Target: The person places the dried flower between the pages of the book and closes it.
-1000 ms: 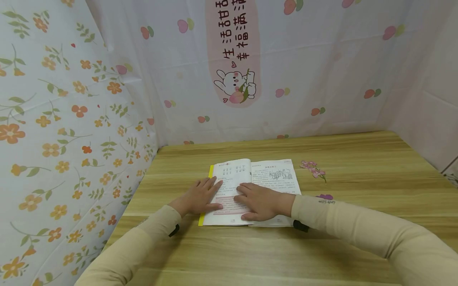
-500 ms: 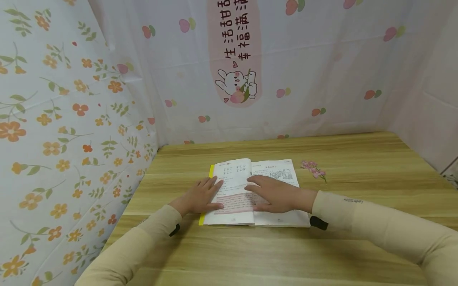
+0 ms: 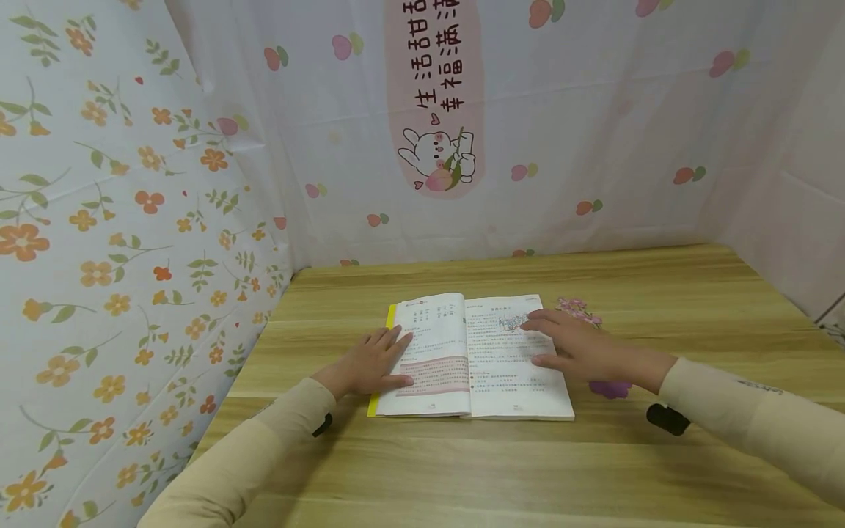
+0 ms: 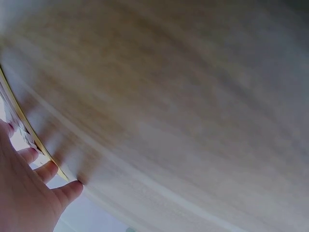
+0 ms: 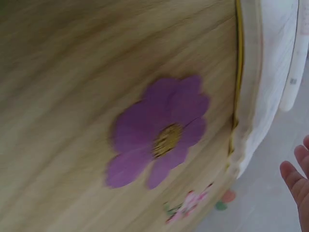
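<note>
Lying open and flat near the middle of the wooden table, the book has its spine running away from the person, so its two pages spread out to the left and right. The left hand rests on the outer edge of the left page with its fingers straight and spread, pressing the paper down and gripping nothing; the left wrist view shows those fingertips at the book's yellow cover edge. The right hand lies over the right page, fingers extended and only loosely bent, their tips touching the page near the small illustration at the top, and it too has hold of nothing. Each hand therefore covers its own half of the book, with the spine between them. Just beyond the right page's outer edge lie two flat flower decorations: a pink flower sprig close to the fingertips of the right hand, and a purple flower partly hidden under its wrist in the head view. Printed fabric walls the table on three sides.
</note>
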`<action>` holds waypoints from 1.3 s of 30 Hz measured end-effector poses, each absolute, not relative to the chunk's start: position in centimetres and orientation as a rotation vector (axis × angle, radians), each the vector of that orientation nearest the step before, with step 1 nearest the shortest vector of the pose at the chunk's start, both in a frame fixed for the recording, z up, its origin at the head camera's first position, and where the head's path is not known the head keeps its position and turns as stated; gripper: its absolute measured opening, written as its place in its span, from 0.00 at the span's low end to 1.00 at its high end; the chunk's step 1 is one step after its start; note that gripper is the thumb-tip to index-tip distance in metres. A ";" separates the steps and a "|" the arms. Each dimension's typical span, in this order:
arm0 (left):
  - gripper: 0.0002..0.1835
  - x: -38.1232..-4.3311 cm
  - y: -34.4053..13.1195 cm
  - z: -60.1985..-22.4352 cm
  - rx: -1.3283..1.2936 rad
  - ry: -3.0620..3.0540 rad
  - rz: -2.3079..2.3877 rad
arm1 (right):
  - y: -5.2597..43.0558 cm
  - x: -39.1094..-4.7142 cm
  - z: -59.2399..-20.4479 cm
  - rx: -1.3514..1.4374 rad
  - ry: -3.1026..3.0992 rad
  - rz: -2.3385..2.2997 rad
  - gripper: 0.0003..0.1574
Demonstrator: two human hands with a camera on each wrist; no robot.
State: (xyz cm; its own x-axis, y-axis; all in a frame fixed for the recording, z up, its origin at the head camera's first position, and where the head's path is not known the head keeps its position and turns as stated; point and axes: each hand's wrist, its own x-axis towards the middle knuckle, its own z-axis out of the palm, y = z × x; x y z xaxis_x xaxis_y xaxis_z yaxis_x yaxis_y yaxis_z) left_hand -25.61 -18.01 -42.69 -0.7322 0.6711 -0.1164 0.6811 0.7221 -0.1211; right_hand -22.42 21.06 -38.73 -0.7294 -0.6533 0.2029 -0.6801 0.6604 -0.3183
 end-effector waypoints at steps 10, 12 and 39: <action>0.48 -25.7 -17.9 -42.8 1.094 2.857 -0.253 | 26.4 -20.9 -40.3 0.780 -2.802 1.084 0.33; 0.48 -25.6 -17.9 -42.8 1.095 2.857 -0.253 | 27.3 -20.5 -40.7 0.704 -2.803 1.128 0.32; 0.48 -25.5 -17.8 -42.7 1.111 2.869 -0.265 | 30.9 -18.8 -43.4 0.388 -2.857 1.086 0.29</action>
